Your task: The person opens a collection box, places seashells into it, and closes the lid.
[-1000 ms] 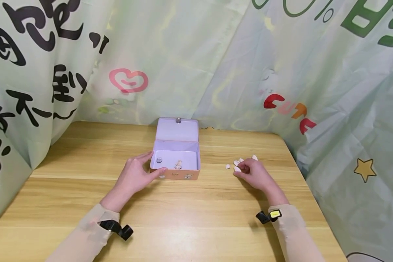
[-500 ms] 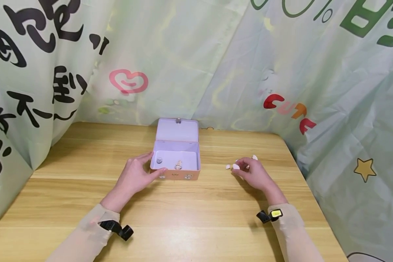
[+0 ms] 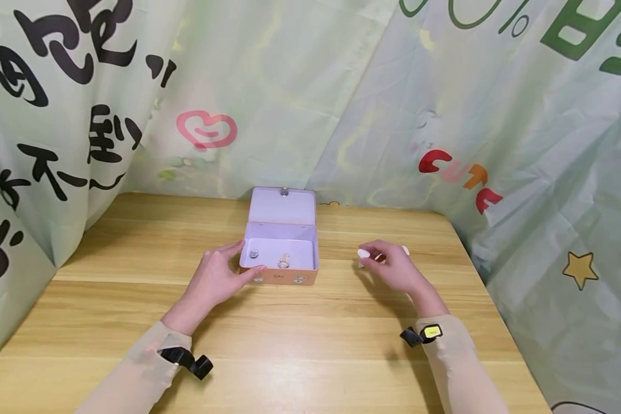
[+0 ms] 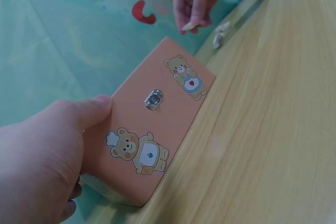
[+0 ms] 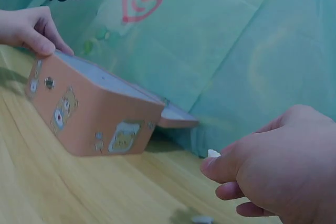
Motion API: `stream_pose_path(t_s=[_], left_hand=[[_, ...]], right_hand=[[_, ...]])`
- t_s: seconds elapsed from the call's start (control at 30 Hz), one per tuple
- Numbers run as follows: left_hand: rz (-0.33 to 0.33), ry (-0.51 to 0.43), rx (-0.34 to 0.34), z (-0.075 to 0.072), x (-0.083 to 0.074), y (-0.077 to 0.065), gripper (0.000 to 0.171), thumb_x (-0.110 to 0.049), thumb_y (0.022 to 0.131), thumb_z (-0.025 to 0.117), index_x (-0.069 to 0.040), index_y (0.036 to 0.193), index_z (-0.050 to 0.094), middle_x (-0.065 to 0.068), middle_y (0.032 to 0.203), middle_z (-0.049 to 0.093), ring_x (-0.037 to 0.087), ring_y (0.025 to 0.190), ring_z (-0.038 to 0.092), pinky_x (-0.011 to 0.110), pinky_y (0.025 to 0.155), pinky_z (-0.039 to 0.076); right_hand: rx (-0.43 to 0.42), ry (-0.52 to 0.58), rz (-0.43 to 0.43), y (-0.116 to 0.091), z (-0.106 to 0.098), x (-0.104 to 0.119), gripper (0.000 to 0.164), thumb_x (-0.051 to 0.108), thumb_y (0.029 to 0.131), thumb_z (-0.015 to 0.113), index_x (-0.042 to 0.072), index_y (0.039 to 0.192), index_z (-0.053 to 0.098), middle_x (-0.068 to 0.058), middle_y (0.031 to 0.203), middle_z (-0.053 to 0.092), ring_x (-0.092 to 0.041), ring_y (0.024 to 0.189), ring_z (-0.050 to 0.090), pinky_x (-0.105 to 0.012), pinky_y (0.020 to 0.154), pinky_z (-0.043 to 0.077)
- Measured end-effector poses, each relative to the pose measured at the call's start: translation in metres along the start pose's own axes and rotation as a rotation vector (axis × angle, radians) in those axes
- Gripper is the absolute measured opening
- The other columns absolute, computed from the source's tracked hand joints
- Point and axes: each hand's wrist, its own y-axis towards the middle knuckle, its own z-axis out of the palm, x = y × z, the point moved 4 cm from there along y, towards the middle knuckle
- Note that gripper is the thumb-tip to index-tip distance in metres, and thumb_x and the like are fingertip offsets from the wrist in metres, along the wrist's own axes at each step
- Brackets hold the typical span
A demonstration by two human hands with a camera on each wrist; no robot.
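Observation:
An orange tin box [image 3: 290, 278] with bear pictures stands on the table, its lilac lid [image 3: 283, 206] tipped back. My left hand [image 3: 219, 269] grips the box at its front left corner, thumb on the front wall [image 4: 139, 124] and fingers along the left side. Inside lie a small round silvery thing [image 3: 253, 253] and a small gold-and-white trinket [image 3: 283, 261]. To the right of the box, my right hand [image 3: 395, 267] pinches a small white piece [image 3: 363, 253] between thumb and fingertips, above the table; its tip also shows in the right wrist view [image 5: 213, 153].
More small white pieces [image 4: 220, 35] lie on the table beneath and beyond the right hand, partly hidden in the head view. A printed curtain [image 3: 290, 103] hangs along the back and sides of the wooden table [image 3: 310, 345].
My right hand has picked up a white piece from the little group and moved slightly left with it. The left hand stays on the box.

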Motion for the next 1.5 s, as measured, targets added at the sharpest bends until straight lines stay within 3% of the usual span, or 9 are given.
stream_pose_path(t_s=[0.1, 0.33, 0.43, 0.53, 0.73, 0.93, 1.23, 1.5], left_hand=[[-0.001, -0.010, 0.004, 0.000, 0.002, 0.000, 0.088, -0.055, 0.085, 0.087, 0.005, 0.143, 0.061, 0.026, 0.143, 0.058, 0.017, 0.054, 0.046, 0.033, 0.048, 0.041], [0.011, 0.002, -0.010, 0.002, 0.002, 0.000, 0.086, -0.051, 0.085, 0.089, 0.006, 0.142, 0.061, 0.026, 0.142, 0.059, 0.027, 0.083, 0.066, 0.037, 0.065, 0.052], [0.009, -0.003, -0.007, 0.001, 0.003, 0.000, 0.087, -0.052, 0.085, 0.088, 0.007, 0.142, 0.061, 0.027, 0.142, 0.059, 0.021, 0.071, 0.061, 0.035, 0.061, 0.050], [0.004, -0.009, -0.003, 0.001, 0.002, 0.000, 0.087, -0.053, 0.085, 0.088, 0.007, 0.142, 0.060, 0.028, 0.142, 0.059, 0.016, 0.058, 0.048, 0.033, 0.052, 0.045], [0.003, -0.018, 0.000, 0.000, 0.001, 0.000, 0.086, -0.049, 0.085, 0.090, 0.009, 0.142, 0.060, 0.029, 0.142, 0.058, 0.015, 0.051, 0.042, 0.032, 0.049, 0.042], [-0.004, -0.021, 0.011, -0.001, 0.000, 0.000, 0.090, -0.056, 0.085, 0.087, 0.006, 0.144, 0.059, 0.027, 0.142, 0.058, 0.012, 0.044, 0.039, 0.032, 0.048, 0.043], [-0.012, -0.013, 0.016, -0.002, 0.000, 0.001, 0.089, -0.054, 0.085, 0.088, 0.005, 0.144, 0.060, 0.026, 0.142, 0.058, 0.015, 0.053, 0.045, 0.033, 0.050, 0.043], [-0.024, -0.012, 0.020, -0.003, -0.002, 0.000, 0.088, -0.050, 0.084, 0.089, 0.009, 0.142, 0.060, 0.028, 0.142, 0.058, 0.012, 0.044, 0.039, 0.031, 0.046, 0.041]], right_hand=[[0.014, 0.011, 0.001, 0.007, 0.001, 0.009, 0.027, 0.008, 0.100, 0.075, -0.001, 0.125, 0.073, -0.005, 0.096, 0.072, -0.025, 0.088, 0.067, -0.036, 0.078, 0.057], [0.028, 0.039, 0.002, 0.022, 0.008, 0.028, 0.028, 0.010, 0.100, 0.076, 0.000, 0.125, 0.073, -0.007, 0.100, 0.071, -0.025, 0.090, 0.067, -0.035, 0.077, 0.059], [0.038, 0.039, -0.007, 0.029, 0.013, 0.035, 0.028, 0.011, 0.100, 0.076, 0.001, 0.126, 0.073, -0.007, 0.101, 0.071, -0.024, 0.092, 0.066, -0.036, 0.076, 0.058], [0.047, 0.033, -0.026, 0.037, 0.017, 0.043, 0.027, 0.011, 0.100, 0.076, 0.001, 0.125, 0.074, -0.006, 0.101, 0.071, -0.023, 0.092, 0.065, -0.037, 0.078, 0.058], [0.074, 0.035, -0.083, 0.054, 0.025, 0.061, 0.026, 0.009, 0.099, 0.076, 0.000, 0.123, 0.074, -0.005, 0.101, 0.072, -0.022, 0.093, 0.065, -0.040, 0.083, 0.057], [0.111, 0.062, -0.134, 0.072, 0.035, 0.081, 0.023, 0.006, 0.099, 0.074, 0.000, 0.121, 0.075, -0.004, 0.097, 0.072, -0.021, 0.091, 0.064, -0.040, 0.082, 0.056], [0.173, 0.098, -0.151, 0.094, 0.058, 0.100, 0.020, 0.007, 0.098, 0.075, 0.002, 0.118, 0.077, -0.002, 0.095, 0.072, -0.020, 0.088, 0.064, -0.035, 0.081, 0.055], [0.221, 0.102, -0.161, 0.107, 0.084, 0.105, 0.022, 0.005, 0.097, 0.077, -0.001, 0.118, 0.076, -0.005, 0.093, 0.071, -0.019, 0.083, 0.064, -0.031, 0.076, 0.054]])
